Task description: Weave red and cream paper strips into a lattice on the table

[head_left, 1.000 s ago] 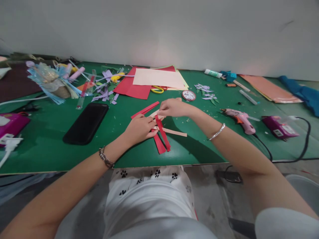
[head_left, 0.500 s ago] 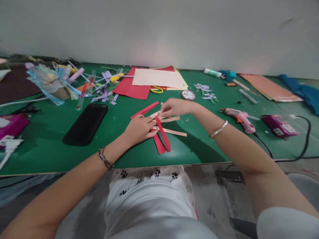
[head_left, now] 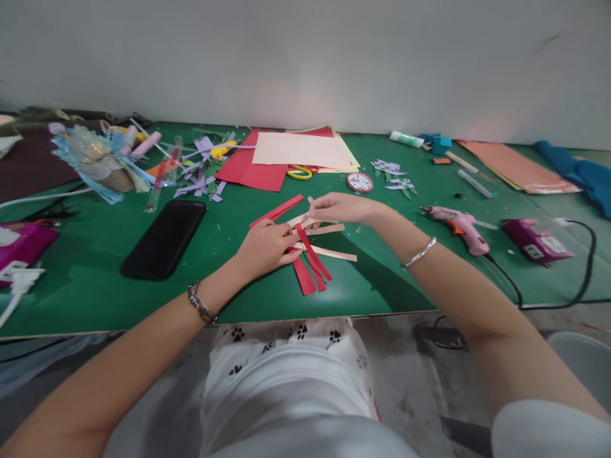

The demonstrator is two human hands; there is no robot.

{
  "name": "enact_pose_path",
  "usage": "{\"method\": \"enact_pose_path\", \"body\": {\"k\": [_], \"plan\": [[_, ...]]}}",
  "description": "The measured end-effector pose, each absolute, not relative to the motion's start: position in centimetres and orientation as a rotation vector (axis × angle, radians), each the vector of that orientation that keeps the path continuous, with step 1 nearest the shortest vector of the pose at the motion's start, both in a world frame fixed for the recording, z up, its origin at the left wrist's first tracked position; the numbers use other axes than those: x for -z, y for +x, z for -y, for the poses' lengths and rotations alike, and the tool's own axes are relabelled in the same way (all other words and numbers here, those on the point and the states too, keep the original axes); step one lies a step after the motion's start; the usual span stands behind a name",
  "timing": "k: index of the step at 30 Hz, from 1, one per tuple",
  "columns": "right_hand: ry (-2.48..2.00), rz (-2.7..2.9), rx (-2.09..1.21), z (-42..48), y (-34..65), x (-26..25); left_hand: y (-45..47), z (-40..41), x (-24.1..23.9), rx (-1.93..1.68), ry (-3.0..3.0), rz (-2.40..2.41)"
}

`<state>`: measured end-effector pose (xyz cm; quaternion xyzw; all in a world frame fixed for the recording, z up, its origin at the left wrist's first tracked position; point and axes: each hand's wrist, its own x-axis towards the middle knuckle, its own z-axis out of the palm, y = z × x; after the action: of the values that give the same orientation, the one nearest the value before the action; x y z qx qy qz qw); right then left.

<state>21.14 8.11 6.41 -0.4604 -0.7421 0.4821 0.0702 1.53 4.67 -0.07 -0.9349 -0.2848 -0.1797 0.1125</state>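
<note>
Red paper strips (head_left: 303,275) and pale peach paper strips (head_left: 338,254) cross each other near the middle of the green table. My left hand (head_left: 268,247) rests on the crossing, its fingers closed on the strips and covering part of it. From the other side, my right hand (head_left: 344,208) pinches a pale strip close to my left fingertips. The red ends fan toward me, while the pale ends point right. Another folded-looking red strip (head_left: 279,210) lies on the table just beyond my left hand.
A black phone (head_left: 165,238) lies left of my hands. Beyond them are coloured paper sheets (head_left: 300,149), yellow-handled scissors (head_left: 300,172) and a round tin (head_left: 359,182). To the right lie a pink glue gun (head_left: 458,228) and a purple power block (head_left: 537,240) with a cable.
My right hand has shifted slightly down and toward me. The red ends have spread, with one swinging to the right. My left hand has stayed nearly in place.
</note>
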Motion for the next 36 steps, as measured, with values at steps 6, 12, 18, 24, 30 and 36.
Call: {"method": "enact_pose_path", "body": {"k": [6,12,18,24,30,36], "plan": [[-1.401,2.221,-1.389,-8.0,20.8,-6.1,1.6,-4.6,-0.1,0.432,-2.733,0.870],[-1.628,2.469,-1.032,-7.6,20.5,-6.1,1.7,-4.7,0.1,0.487,-2.716,0.844],[-1.600,2.309,-1.160,-7.2,20.9,-5.8,1.7,-4.7,0.0,0.461,-2.716,0.854],[-1.562,2.226,-1.134,-7.0,22.4,-5.1,1.7,-4.7,-0.1,0.479,-2.717,0.860],[-1.575,2.270,-0.991,-6.2,23.0,-4.4,1.7,-4.7,-0.2,0.498,-2.788,0.993],[-1.557,2.348,-0.743,-5.2,22.4,-3.5,1.8,-4.6,-0.3,0.488,-2.866,1.109]]}}
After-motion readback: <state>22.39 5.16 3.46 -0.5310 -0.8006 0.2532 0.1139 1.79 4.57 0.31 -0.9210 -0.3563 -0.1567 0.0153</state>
